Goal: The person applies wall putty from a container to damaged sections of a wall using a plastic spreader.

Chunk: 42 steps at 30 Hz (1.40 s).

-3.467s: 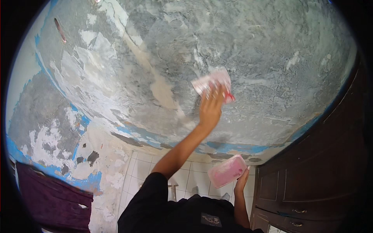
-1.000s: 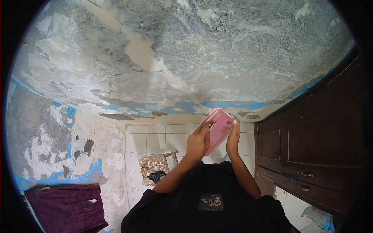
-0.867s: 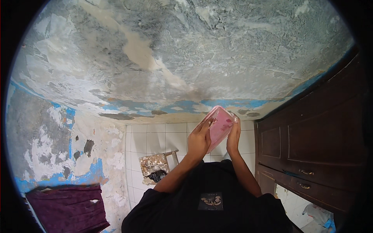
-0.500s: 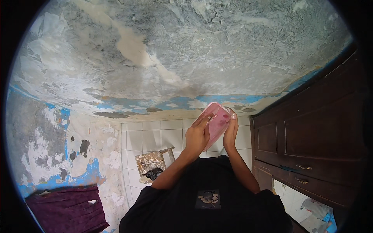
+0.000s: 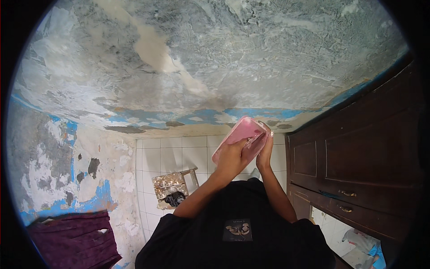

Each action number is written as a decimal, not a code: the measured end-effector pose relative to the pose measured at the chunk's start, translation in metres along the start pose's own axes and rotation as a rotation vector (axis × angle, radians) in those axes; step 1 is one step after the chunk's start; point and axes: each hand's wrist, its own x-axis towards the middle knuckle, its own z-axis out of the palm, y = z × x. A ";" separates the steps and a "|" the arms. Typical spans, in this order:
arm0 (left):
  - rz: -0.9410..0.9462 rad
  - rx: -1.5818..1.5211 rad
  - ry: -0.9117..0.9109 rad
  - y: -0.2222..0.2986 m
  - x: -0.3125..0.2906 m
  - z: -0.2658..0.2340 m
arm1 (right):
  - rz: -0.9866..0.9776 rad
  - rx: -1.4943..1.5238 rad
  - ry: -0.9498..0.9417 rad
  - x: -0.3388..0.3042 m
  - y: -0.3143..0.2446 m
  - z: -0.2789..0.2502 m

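Note:
A shallow pink rectangular tray (image 5: 234, 132) is held up at chest height, tilted, close to the wall. My right hand (image 5: 265, 152) grips its right side, with the fingers along the outer edge and whitish smears at the fingertips. Over the tray's inside, my left hand (image 5: 230, 159) is closed, fingers bunched toward the tray's right side. A thin edge shows by its fingertips, but what it holds is too small to make out. Darker pink wet-looking patches mark the tray's inside.
Ahead rises a patchy grey wall (image 5: 268, 67) with a beige filler streak and blue paint remnants. A paint-splattered wooden stool (image 5: 169, 184) bearing a black plastic bag (image 5: 174, 198) stands on white floor tiles. Dark wooden cabinets (image 5: 358, 148) line the right; purple cloth (image 5: 74, 242) hangs lower left.
My left hand has turned and shifted slightly down and right within the tray. The tray has tilted, showing more of its left side. The view has shifted a little.

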 end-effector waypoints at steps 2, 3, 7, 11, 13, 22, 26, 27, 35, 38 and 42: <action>0.018 -0.033 -0.021 0.000 -0.001 -0.003 | 0.002 -0.007 0.042 0.003 -0.002 -0.002; 0.013 -0.064 0.024 -0.001 -0.003 -0.009 | 0.002 -0.009 0.047 0.004 -0.004 -0.003; 0.069 -0.057 0.157 0.004 0.001 -0.036 | 0.001 -0.014 0.082 0.008 -0.027 0.000; 0.118 0.057 0.161 -0.001 0.001 -0.033 | -0.066 -0.097 0.150 0.006 -0.034 0.002; 0.052 0.107 0.153 -0.004 -0.003 -0.025 | -0.098 -0.121 0.154 0.003 -0.034 0.005; 0.031 -0.163 0.178 -0.037 -0.008 -0.009 | -0.130 -0.171 0.169 -0.003 -0.040 0.006; 0.014 -0.150 0.144 -0.034 -0.009 -0.013 | -0.106 -0.120 0.175 -0.001 -0.042 0.007; 0.032 -0.154 0.141 -0.035 -0.010 -0.013 | -0.106 -0.121 0.173 -0.001 -0.043 0.007; 0.011 -0.278 0.103 -0.032 -0.008 -0.010 | -0.177 -0.126 0.178 -0.006 -0.041 0.002; -0.009 -0.260 0.073 -0.033 -0.010 -0.007 | -0.225 -0.118 0.161 -0.006 -0.038 0.001; -0.047 -0.346 0.062 -0.029 -0.008 -0.004 | -0.175 -0.085 0.183 -0.007 -0.034 -0.005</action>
